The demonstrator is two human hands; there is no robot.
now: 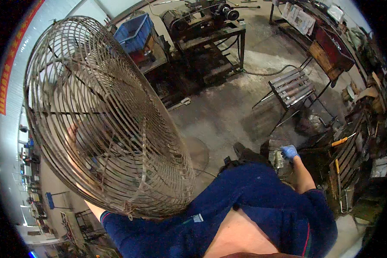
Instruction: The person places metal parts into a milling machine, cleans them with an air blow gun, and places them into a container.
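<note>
A large floor fan with a dusty, rust-brown wire cage (144,172) fills the left side, close in front of me. My left arm reaches behind it. My left hand (73,131) shows only in part through the wires, against the fan's far side, and its fingers are hidden. On the right, my right hand (290,151) wears a blue glove. Its fingers look curled in beside a worn metal block (278,159) at my side. What they hold, if anything, is too small to make out.
A slatted metal stool (291,88) stands ahead on the right. Beyond are a motor-driven machine on a steel frame (202,36) and a blue bin (134,34). A cable (271,73) crosses the floor. Orange-handled tools (339,141) lie on a cluttered rack at right.
</note>
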